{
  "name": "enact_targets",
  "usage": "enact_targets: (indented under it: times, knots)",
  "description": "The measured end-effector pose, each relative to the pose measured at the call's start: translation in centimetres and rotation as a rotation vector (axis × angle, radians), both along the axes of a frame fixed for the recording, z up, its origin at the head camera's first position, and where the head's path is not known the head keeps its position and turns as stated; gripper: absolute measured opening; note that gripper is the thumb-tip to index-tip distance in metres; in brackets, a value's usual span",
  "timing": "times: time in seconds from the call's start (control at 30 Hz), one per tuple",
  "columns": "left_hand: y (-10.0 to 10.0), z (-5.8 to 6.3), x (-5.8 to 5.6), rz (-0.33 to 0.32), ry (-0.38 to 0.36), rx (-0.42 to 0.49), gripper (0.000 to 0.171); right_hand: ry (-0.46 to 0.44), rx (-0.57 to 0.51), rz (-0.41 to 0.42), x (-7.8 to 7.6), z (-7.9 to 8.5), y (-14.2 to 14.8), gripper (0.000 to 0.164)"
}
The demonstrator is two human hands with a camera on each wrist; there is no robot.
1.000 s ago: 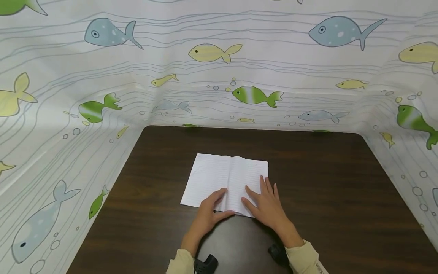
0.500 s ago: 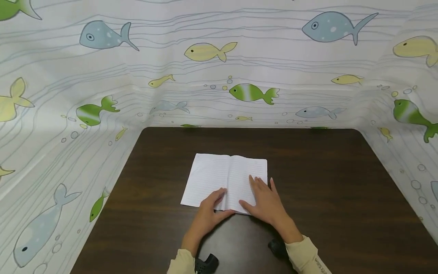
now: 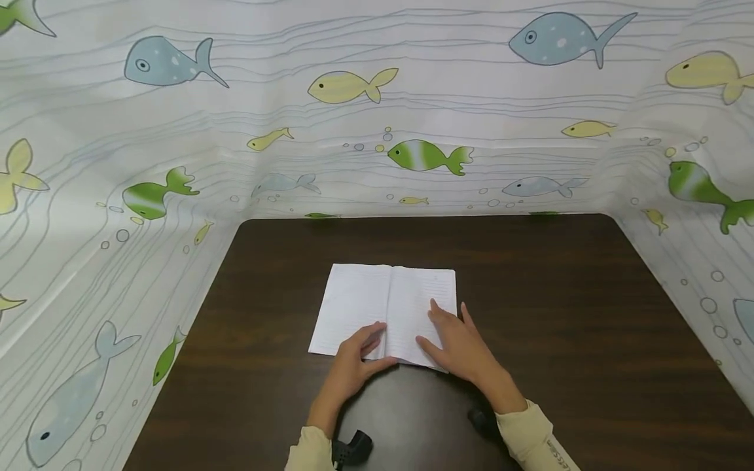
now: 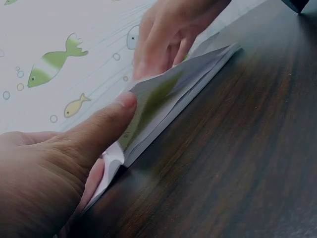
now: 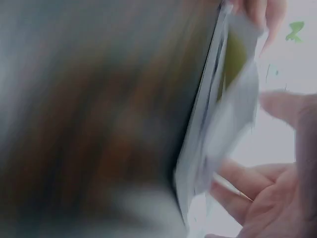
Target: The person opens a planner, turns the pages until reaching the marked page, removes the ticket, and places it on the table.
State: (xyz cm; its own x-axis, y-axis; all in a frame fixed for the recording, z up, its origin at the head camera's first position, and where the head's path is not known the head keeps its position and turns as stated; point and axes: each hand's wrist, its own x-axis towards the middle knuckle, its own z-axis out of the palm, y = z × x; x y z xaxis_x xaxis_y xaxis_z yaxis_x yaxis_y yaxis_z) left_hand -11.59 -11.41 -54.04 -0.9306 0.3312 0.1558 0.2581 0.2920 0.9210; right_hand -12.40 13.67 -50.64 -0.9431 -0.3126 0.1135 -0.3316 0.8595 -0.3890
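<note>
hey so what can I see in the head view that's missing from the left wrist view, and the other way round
Only the head view: both cream sleeves, the far edge of the dark wood-grain table, and the ruled lines of the open notebook.
Only the left wrist view: the gap between the notebook's pages, seen from its edge, with a yellow-green patch inside.
Both share: the notebook, part of the table, the left grip, the right grip and the fish-print sheet.

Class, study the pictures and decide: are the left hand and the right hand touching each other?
Apart. The head view shows white page of the open notebook between the left hand and right hand.
</note>
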Motion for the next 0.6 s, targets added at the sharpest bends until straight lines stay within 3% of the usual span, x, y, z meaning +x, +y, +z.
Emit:
enact_targets:
  times: [0.13,0.27,0.47,0.6]
  knots:
    - [-0.3,0.3,-0.3,0.015,-0.004,0.000,0.064,0.044,-0.007,-0.004,0.7,0.5,0.8,0.100]
    - [-0.4,0.6,-0.8,0.029,0.041,-0.004,0.064,0.063,0.040,0.072,1.1,0.6,1.0,0.117]
    - [-0.1,0.0,-1.1,0.003,0.072,0.011,0.071,0.160,0.067,0.106,1.0,0.4,0.9,0.109]
    - [0.1,-0.6,-0.9,-0.007,0.076,0.020,0.070,0.144,0.043,0.135,0.9,0.1,0.7,0.104]
